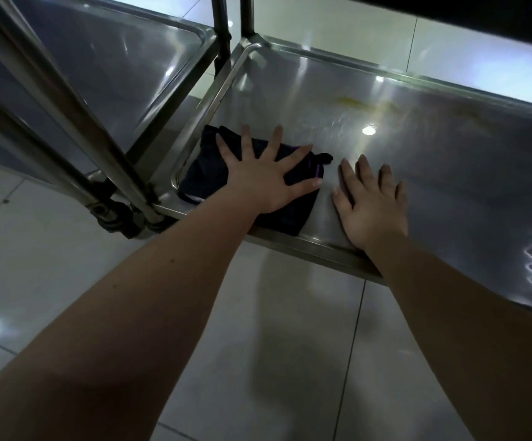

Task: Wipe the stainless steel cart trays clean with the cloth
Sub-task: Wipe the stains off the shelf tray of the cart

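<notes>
A dark cloth [201, 173] with a purple edge lies in the near left corner of a stainless steel cart tray [449, 173]. My left hand [264, 176] presses flat on the cloth with its fingers spread wide. Just to the right, my right hand [369, 205] rests flat on the bare steel, fingers straight, apart from the cloth. A yellowish smear [366, 105] marks the tray further back.
A second cart's steel tray [105, 68] stands to the left, corner to corner with this one. Steel posts [67, 100] and a castor wheel [115, 218] rise at the left. Pale glossy floor tiles [290, 345] lie under my arms. A dark shelf edge [481, 14] overhangs at top right.
</notes>
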